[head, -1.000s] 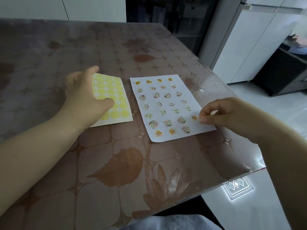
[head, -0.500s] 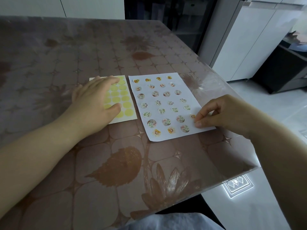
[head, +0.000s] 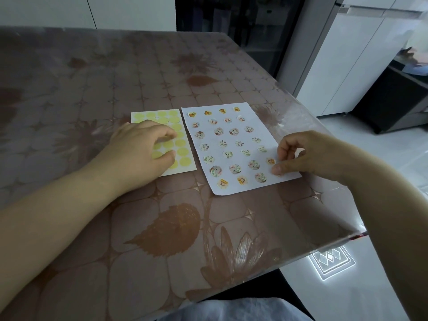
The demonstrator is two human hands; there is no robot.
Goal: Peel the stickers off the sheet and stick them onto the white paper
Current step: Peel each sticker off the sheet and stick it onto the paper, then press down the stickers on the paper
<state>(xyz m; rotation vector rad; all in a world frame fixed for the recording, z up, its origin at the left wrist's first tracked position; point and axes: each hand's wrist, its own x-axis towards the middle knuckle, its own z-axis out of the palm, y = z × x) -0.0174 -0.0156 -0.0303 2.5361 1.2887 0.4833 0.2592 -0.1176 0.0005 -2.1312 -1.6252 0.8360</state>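
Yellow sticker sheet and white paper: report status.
Left hand picking at yellow round-sticker sheet. Right hand pinned on white paper with patterned stickers. Nothing obstructing.

The sticker sheet (head: pixel 183 144) lies flat near the middle of the worktop, a small white rectangle showing pale yellow circles. Just to its right, apart by a narrow gap, the larger white paper (head: pixel 259 122) lies flat, angled slightly, toward the right edge, carrying rows of small round picture stickers (head: pixel 234 132).
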